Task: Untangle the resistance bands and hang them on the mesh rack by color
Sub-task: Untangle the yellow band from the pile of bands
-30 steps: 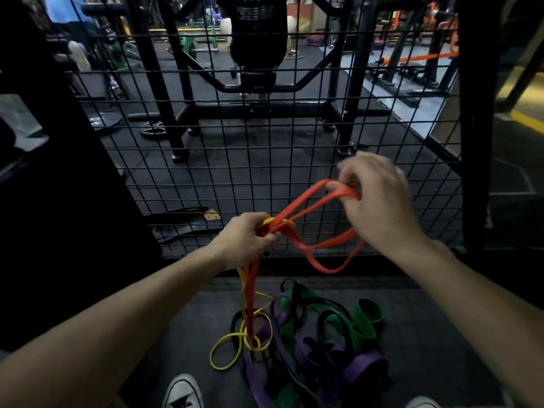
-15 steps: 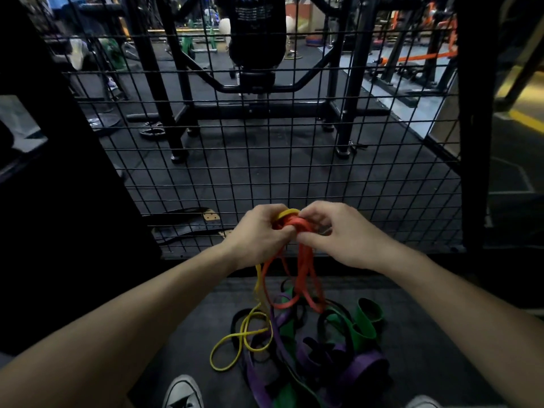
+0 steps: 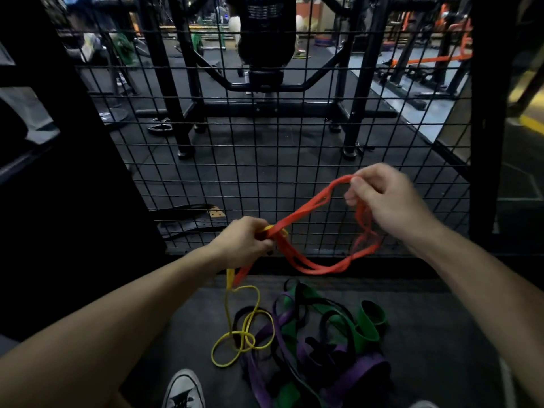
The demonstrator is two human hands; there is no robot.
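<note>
Black mesh rack (image 3: 265,172) fills the view, with a purple, green and black pile (image 3: 318,348) on the floor. The red band (image 3: 306,212) stretches between hands: left hand (image 3: 245,244) grips red and yellow band (image 3: 235,334), right hand (image 3: 382,198) pinches its top.

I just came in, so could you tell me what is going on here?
A person is untangling resistance bands in front of the mesh rack. The left hand grips the red band and yellow band together, while the right hand pulls a red loop up. The purple, green and black bands lie heaped on the floor; none visibly hangs yet.
</note>
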